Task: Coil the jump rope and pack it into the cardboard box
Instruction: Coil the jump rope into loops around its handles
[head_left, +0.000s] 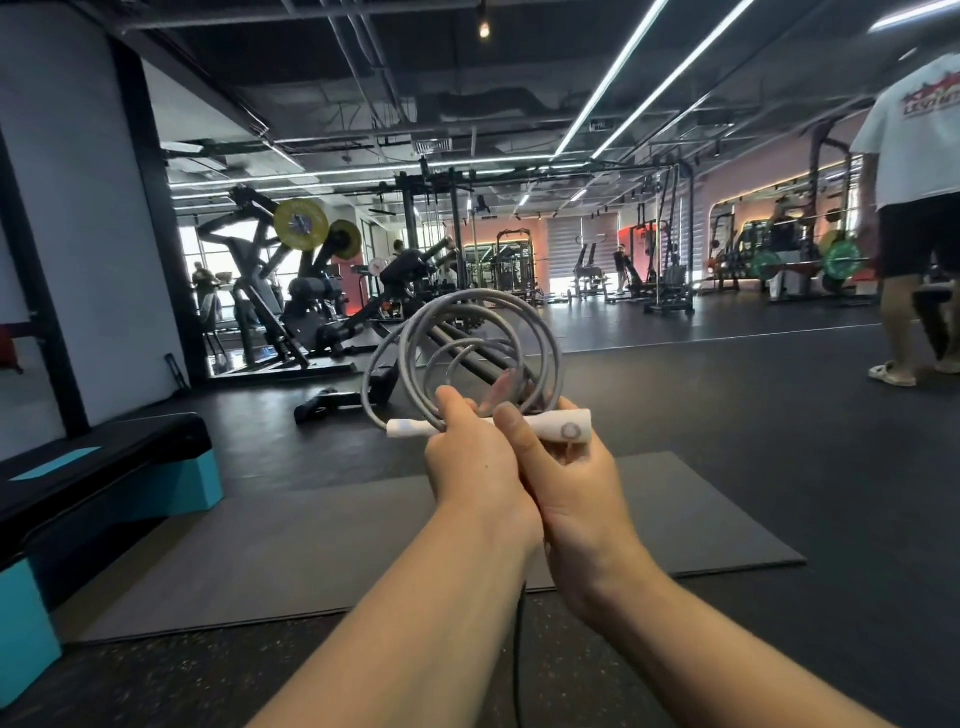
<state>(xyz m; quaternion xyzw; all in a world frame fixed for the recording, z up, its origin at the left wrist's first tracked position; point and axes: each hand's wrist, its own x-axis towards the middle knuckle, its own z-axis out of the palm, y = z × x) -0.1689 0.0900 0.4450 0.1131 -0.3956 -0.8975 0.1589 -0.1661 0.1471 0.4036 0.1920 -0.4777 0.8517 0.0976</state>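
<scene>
While both forearms reach forward at chest height, the left hand (475, 460) and right hand (563, 480) meet side by side, touching, around a grey coiled jump rope (462, 343). Left grip: closed, thumb up, fingers curled round the bundled strands where they cross the white plastic handles (558, 427). Right grip: closed as well, fingers wrapped under a handle, thumb lying along its top. Handles sit roughly level, one end sticking out left of the left hand, the wider end with a round grey button sticking out right of the right hand. Rope loops stand upright above the hands, several overlapping rings of uneven size, held in the air well above the floor. How many handles are in the bundle: cannot tell for certain.

Below the hands, a dark grey rectangular floor mat (675, 525) lies on black speckled rubber flooring (779, 389). A thin black cord (518, 649) runs down between the forearms. Left edge: a black-topped step platform with teal sides (119, 478). Behind the rope: a black plate-loaded machine with yellow weight plates (301, 223). Far right: a person in a white printed T-shirt, black shorts and pale slides (919, 208), standing. Background right: a barbell with green plates (841, 259). Bright strip lights (613, 73) run along the dark ceiling.
</scene>
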